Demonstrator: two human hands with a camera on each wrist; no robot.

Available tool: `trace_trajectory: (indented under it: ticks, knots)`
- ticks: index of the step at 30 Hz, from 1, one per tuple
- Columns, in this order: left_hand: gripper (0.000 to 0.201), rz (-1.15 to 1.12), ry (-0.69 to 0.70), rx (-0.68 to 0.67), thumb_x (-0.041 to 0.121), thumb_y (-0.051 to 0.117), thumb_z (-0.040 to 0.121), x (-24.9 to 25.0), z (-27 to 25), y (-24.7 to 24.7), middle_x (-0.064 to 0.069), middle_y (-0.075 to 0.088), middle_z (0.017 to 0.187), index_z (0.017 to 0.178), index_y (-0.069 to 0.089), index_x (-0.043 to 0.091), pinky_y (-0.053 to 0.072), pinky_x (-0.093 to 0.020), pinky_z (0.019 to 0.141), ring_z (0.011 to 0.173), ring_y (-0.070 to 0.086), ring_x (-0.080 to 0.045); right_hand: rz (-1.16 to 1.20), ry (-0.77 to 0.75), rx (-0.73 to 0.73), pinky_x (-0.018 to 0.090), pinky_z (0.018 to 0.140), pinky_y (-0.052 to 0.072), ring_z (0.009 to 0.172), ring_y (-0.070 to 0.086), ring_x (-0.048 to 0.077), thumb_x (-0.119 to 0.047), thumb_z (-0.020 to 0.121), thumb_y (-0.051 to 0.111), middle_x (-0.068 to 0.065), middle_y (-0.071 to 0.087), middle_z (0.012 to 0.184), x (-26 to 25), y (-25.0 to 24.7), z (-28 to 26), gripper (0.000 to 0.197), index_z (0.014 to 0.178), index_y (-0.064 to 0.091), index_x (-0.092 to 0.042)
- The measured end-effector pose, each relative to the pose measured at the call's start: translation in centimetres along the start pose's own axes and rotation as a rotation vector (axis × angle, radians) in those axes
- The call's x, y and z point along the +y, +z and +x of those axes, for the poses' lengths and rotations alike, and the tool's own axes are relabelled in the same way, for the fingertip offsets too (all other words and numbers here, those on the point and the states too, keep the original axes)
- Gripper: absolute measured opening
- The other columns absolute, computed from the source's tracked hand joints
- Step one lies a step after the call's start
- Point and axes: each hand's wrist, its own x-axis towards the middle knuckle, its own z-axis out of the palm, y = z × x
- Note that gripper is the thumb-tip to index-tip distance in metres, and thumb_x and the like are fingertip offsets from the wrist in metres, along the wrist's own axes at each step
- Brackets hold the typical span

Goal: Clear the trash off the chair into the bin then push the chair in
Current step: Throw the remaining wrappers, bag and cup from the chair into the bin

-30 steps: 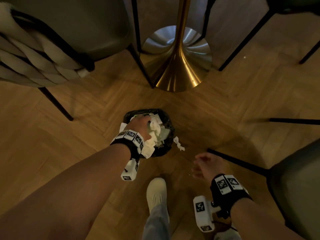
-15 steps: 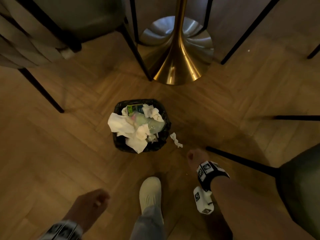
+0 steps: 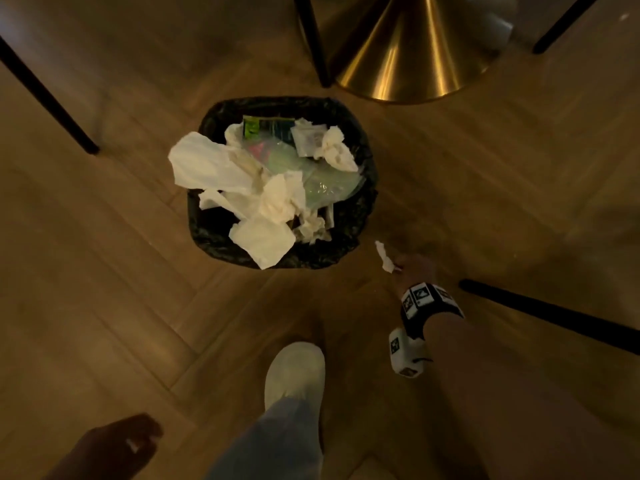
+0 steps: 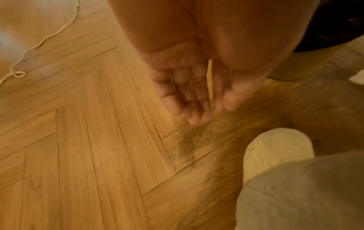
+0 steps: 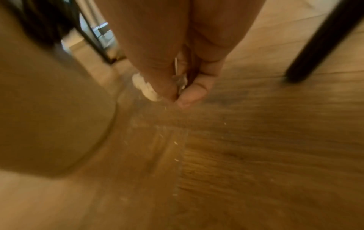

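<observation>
Near left, over the herringbone wood floor (image 3: pixel 104 271): left hand (image 3: pixel 117 441) relaxed, empty. Middle: black-lined bin (image 3: pixel 360 209) heaped with crumpled white tissues (image 3: pixel 277 199). Right, just beside it: right hand (image 3: pixel 414 268) pinching a small white tissue scrap (image 3: pixel 385 257).

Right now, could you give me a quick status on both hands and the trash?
Right hand pinching paper scrap beside bin. Left hand open, empty. Bin heaped, paper overhanging rim.
</observation>
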Motion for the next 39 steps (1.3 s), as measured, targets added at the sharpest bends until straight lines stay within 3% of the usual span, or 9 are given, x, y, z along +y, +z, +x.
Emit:
trace_trajectory:
  ticks: [1,3,7,11,16,22,30,33,39]
  knots:
    - [0.053,-0.001,-0.101,-0.144,0.011,0.08,0.066,3.9,-1.6,-0.6,0.03,0.065,0.07,0.063,0.061,0.06,0.044,-0.004,0.06,0.063,0.064,0.001,0.035,-0.001,0.025,0.032,0.088,0.044,0.103,0.059,0.033,-0.018,0.093,0.053,0.016,0.065,0.113,-0.3,-1.4,-1.8,0.024,0.104,0.067,-0.003]
    - [0.047,0.022,0.06,-0.288,0.014,0.075,0.072,9.0,-3.4,-1.4,0.02,0.068,0.067,0.069,0.06,0.058,0.046,-0.008,0.062,0.063,0.064,-0.001,0.116,-0.015,0.106,0.034,0.087,0.051,0.095,0.064,0.033,-0.014,0.088,0.057,0.015,0.069,0.1,-1.6,-4.5,-6.1,0.017,0.097,0.069,-0.007]
    - [0.032,-0.105,0.1,-0.272,0.012,0.066,0.08,16.8,-7.8,-5.2,0.024,0.065,0.066,0.067,0.065,0.042,0.043,-0.005,0.062,0.067,0.06,0.006,0.214,-0.078,0.14,0.041,0.076,0.058,0.075,0.068,0.023,-0.02,0.078,0.068,0.003,0.072,0.077,-6.8,-11.1,-15.3,0.003,0.081,0.067,-0.022]
    - [0.038,-0.153,0.176,-0.297,0.016,0.063,0.081,22.3,-11.6,-8.9,0.02,0.066,0.074,0.061,0.058,0.048,0.04,-0.002,0.061,0.07,0.06,0.004,0.224,-0.173,0.076,0.038,0.07,0.059,0.069,0.068,0.019,-0.024,0.079,0.069,0.0,0.071,0.071,-14.3,-15.6,-20.8,0.003,0.082,0.069,-0.023]
    - [0.022,-0.209,0.244,-0.323,0.024,0.056,0.086,24.7,-13.5,-12.2,0.016,0.063,0.082,0.073,0.056,0.042,0.04,-0.006,0.066,0.079,0.058,0.002,-0.023,-0.232,0.028,0.027,0.08,0.05,0.088,0.06,0.019,-0.019,0.084,0.065,0.002,0.065,0.091,-21.8,-17.0,-20.0,0.018,0.1,0.067,-0.012]
    - [0.015,-0.217,0.248,-0.285,0.024,0.059,0.084,22.5,-13.9,-13.9,0.014,0.068,0.081,0.074,0.063,0.035,0.049,-0.013,0.07,0.079,0.063,0.0,-0.276,-0.189,-0.171,0.036,0.102,0.043,0.127,0.048,0.029,-0.031,0.082,0.071,0.011,0.048,0.14,-25.8,-16.1,-19.0,0.072,0.142,0.036,-0.014]
    - [0.012,-0.035,0.37,-0.332,0.028,0.057,0.089,29.5,-19.5,-19.1,0.009,0.064,0.086,0.08,0.057,0.036,0.047,-0.018,0.078,0.085,0.063,-0.009,0.007,-0.096,-0.234,0.028,0.09,0.051,0.1,0.061,0.014,-0.032,0.087,0.062,-0.001,0.066,0.11,-17.2,-24.0,-35.2,0.025,0.11,0.063,-0.021]
    - [0.022,0.056,0.544,-0.383,0.018,0.061,0.088,36.1,-22.8,-21.5,0.012,0.064,0.083,0.078,0.056,0.037,0.046,-0.01,0.065,0.076,0.06,0.0,0.152,-0.061,-0.148,0.014,0.079,0.047,0.094,0.059,0.005,-0.032,0.089,0.06,-0.009,0.064,0.104,-12.6,-30.5,-42.8,0.019,0.107,0.063,-0.027]
    - [0.014,0.324,0.82,-0.405,0.015,0.059,0.089,52.1,-31.8,-21.0,0.009,0.066,0.09,0.09,0.063,0.028,0.041,-0.012,0.067,0.086,0.061,-0.004,0.443,0.056,0.163,0.016,0.073,0.05,0.074,0.059,0.0,-0.026,0.086,0.063,-0.017,0.061,0.075,0.9,-42.1,-53.6,0.013,0.086,0.059,-0.038]
